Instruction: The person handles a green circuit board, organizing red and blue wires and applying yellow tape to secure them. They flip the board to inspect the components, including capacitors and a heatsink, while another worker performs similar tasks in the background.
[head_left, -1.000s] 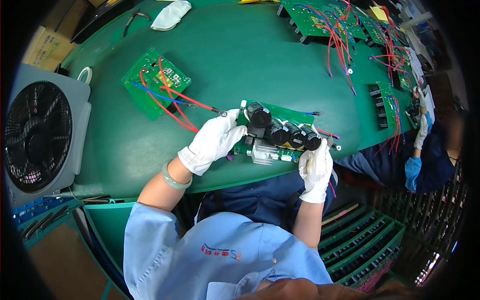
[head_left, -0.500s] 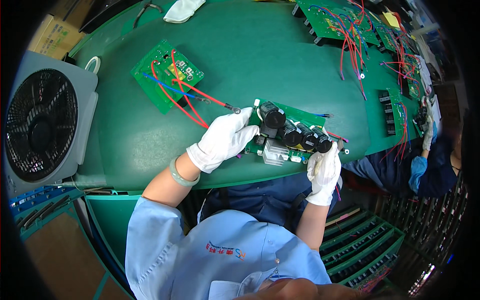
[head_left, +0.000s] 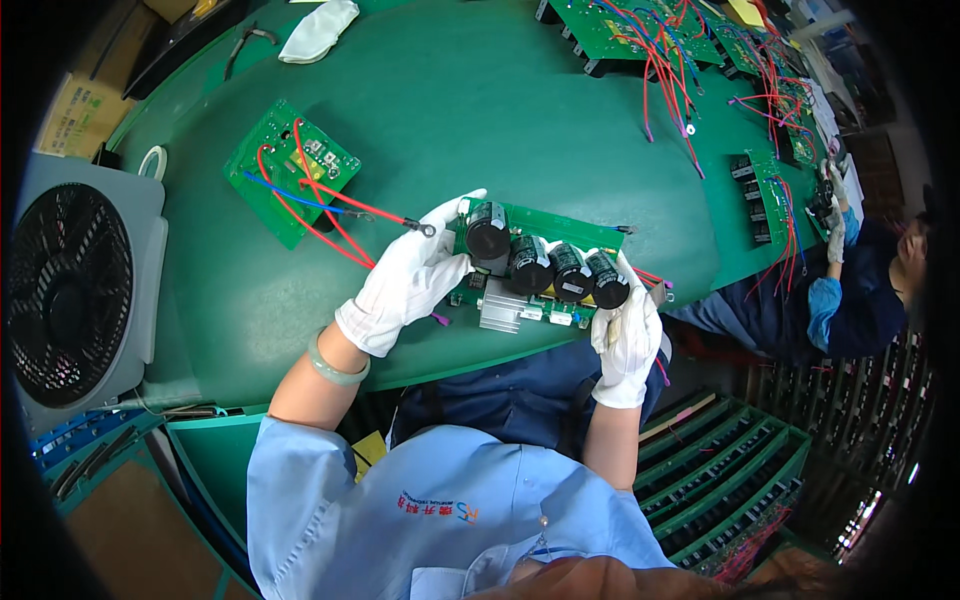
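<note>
Between my two gloved hands is a green circuit board (head_left: 548,222) with several black cylindrical capacitors (head_left: 571,272) and a finned silver heat sink (head_left: 499,306). My left hand (head_left: 408,275), in a white glove, grips its left end, thumb in front and fingers behind. At the right end my right hand (head_left: 628,335), also gloved, is closed on the board's edge beside the last capacitor. Red and blue wires stick out past the board's right side. Another green board (head_left: 290,175) lies to the left, its red wires reaching toward my left hand.
A grey fan (head_left: 80,290) stands at the left. More wired boards (head_left: 620,35) lie at the far right, where a co-worker's gloved hands (head_left: 836,225) are busy. A white glove (head_left: 318,32) rests at the back of the green table (head_left: 430,110). A slotted green rack (head_left: 720,470) stands below right.
The held board now faces me a little more, and my left fingertips show above its top edge. The whole view has shifted, so the surroundings appear further left.
</note>
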